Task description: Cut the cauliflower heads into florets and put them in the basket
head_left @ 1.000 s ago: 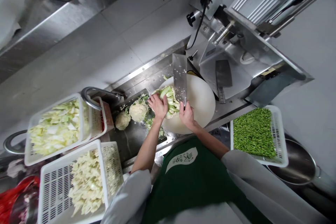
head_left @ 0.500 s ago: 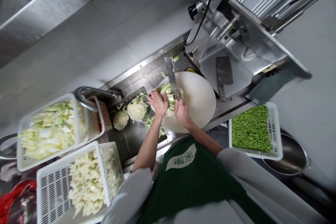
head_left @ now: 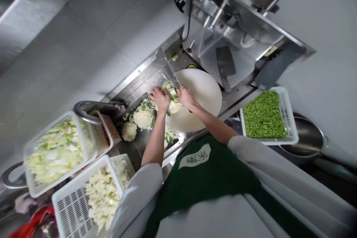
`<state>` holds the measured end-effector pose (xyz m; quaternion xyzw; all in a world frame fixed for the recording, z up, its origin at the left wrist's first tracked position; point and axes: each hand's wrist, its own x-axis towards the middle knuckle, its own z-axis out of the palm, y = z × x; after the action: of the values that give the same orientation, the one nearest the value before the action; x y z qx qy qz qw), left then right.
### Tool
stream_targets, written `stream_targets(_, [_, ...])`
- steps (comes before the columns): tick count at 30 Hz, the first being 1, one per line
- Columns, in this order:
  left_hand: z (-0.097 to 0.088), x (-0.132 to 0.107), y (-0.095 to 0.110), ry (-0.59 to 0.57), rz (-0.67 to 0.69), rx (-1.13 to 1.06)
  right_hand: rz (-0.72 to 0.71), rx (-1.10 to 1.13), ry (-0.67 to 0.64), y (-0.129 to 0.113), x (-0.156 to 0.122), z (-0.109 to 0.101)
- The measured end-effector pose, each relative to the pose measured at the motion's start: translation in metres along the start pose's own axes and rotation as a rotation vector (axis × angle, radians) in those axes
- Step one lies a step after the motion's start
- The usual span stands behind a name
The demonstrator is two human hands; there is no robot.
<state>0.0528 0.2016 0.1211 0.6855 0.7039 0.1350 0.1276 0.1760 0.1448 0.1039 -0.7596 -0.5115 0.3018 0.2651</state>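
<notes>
My left hand (head_left: 160, 98) is closed over a cauliflower (head_left: 173, 101) with green stalks at the left edge of a round white cutting board (head_left: 203, 96). My right hand (head_left: 185, 97) grips the handle of a cleaver (head_left: 168, 70), whose blade slants up and left over the cauliflower's stalks. Two whole cauliflower heads (head_left: 142, 118) lie on the steel counter just left of the board, among green trimmings.
White baskets hold cut cabbage (head_left: 55, 152), cauliflower pieces (head_left: 102, 197) and chopped green vegetable (head_left: 263, 114). A second cleaver (head_left: 225, 63) rests on the slicing machine (head_left: 237, 18) behind the board. A metal pot (head_left: 306, 137) sits at right, something red (head_left: 36, 223) at bottom left.
The cleaver has tilted from broadside upright to slanting left over the stalks. The head camera swung, shifting everything up and left in view. Both hands stay on the cauliflower and cleaver.
</notes>
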Motion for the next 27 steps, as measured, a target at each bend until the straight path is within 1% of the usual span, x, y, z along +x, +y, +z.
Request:
stream_targets(3, [0.003, -0.001, 0.006, 0.007, -0.002, 0.024, -0.015, 0.012, -0.049, 0.005, 0.002, -0.01])
stream_targets(7, [0.004, -0.012, 0.014, 0.027, 0.032, 0.055, 0.081, 0.035, -0.04, 0.006, 0.0, -0.002])
stream_targets(10, [0.004, -0.016, 0.022, 0.033, 0.064, 0.075, 0.009, 0.079, -0.034, 0.017, 0.014, -0.002])
stream_targets(13, [0.002, -0.014, 0.022, 0.009, 0.066, 0.083, -0.044, 0.136, -0.03, 0.037, 0.027, -0.016])
stream_targets(15, [-0.003, -0.015, 0.012, -0.005, 0.049, 0.067, -0.005, 0.171, 0.02, 0.048, 0.025, -0.025])
stream_targets(17, [-0.007, -0.02, -0.008, 0.001, 0.061, 0.03, 0.045, 0.213, 0.11, 0.054, 0.014, -0.029])
stream_targets(19, [-0.01, -0.034, -0.033, 0.037, 0.127, -0.019, 0.07, 0.264, 0.185, 0.054, -0.003, -0.028])
stream_targets(22, [-0.009, -0.064, -0.064, 0.141, 0.2, -0.096, 0.073, 0.306, 0.247, 0.049, -0.03, -0.02])
stream_targets(24, [-0.004, -0.085, -0.076, 0.215, 0.177, -0.13, 0.065, 0.293, 0.264, 0.043, -0.048, -0.014])
stream_targets(27, [0.003, -0.105, -0.08, 0.275, 0.15, -0.148, -0.008, 0.243, 0.216, 0.036, -0.07, -0.002])
